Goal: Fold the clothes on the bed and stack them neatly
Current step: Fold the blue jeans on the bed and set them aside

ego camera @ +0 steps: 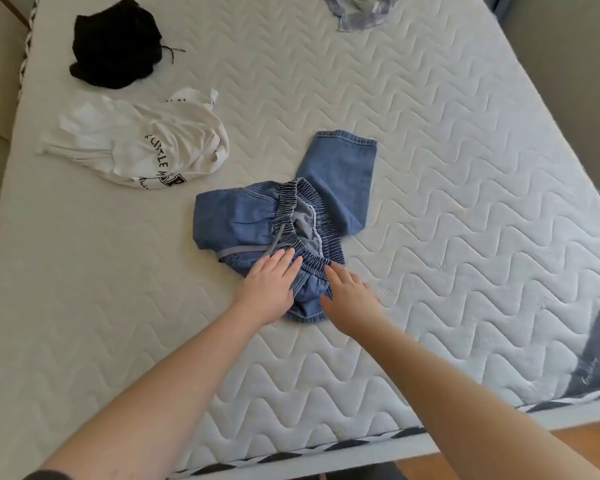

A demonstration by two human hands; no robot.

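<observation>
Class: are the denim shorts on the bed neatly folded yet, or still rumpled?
Still rumpled. The denim shorts lie bunched, waistband gaping, one leg sticking out; both hands, left hand and right hand, rest flat on them.

Both hands [269, 289] [352, 303] flat, fingers straight

Crumpled blue denim shorts [257, 223], white printed shirt [142, 143], black garment [115, 43], all unfolded on mattress [430, 168].

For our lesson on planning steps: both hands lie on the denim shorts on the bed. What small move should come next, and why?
Probably smooth the denim shorts flat. The left hand and right hand rest open on the near part, with no grip on the cloth, while the waistband gapes and one leg sticks out away from the person, so nothing is squared up for folding.
</observation>
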